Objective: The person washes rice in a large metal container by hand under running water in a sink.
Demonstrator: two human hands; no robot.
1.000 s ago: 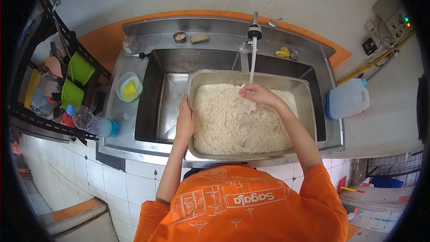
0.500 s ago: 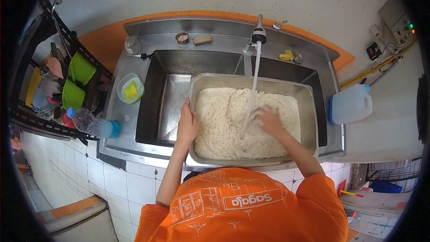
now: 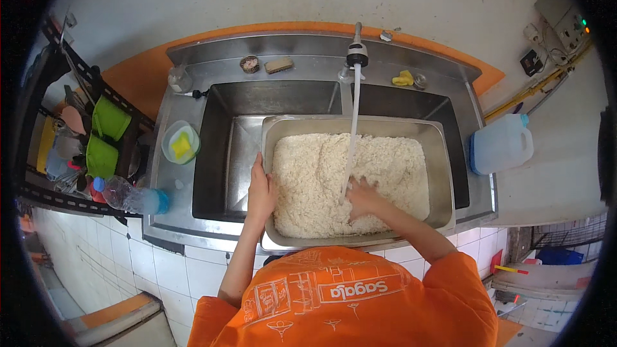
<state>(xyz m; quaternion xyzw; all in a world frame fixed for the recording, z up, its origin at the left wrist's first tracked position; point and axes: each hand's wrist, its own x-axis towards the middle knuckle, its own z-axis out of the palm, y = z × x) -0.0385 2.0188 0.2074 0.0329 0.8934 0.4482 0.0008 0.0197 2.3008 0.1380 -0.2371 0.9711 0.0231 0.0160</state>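
A deep rectangular steel pan (image 3: 443,173) rests across the sink, filled with wet, whitish rice grains (image 3: 302,186). My left hand (image 3: 260,196) grips the pan's left rim, fingers along the outside and thumb over the edge. Down in the grains, near the pan's middle, my right hand (image 3: 365,199) has its fingers spread, tips partly sunk. From the faucet (image 3: 357,56) at the back, a stream of water (image 3: 353,128) falls into the rice just left of my right hand.
On the left ledge stand a bowl with a yellow sponge (image 3: 182,144) and a clear bottle (image 3: 132,195). A blue jug (image 3: 501,144) is at the right. Left of the pan lies an open sink basin (image 3: 244,154); a rack with green bins (image 3: 103,154) stands beyond.
My right hand has moved left and nearer to me through the rice, closer to the water stream. My left hand stays on the rim. The whole view has shifted slightly.
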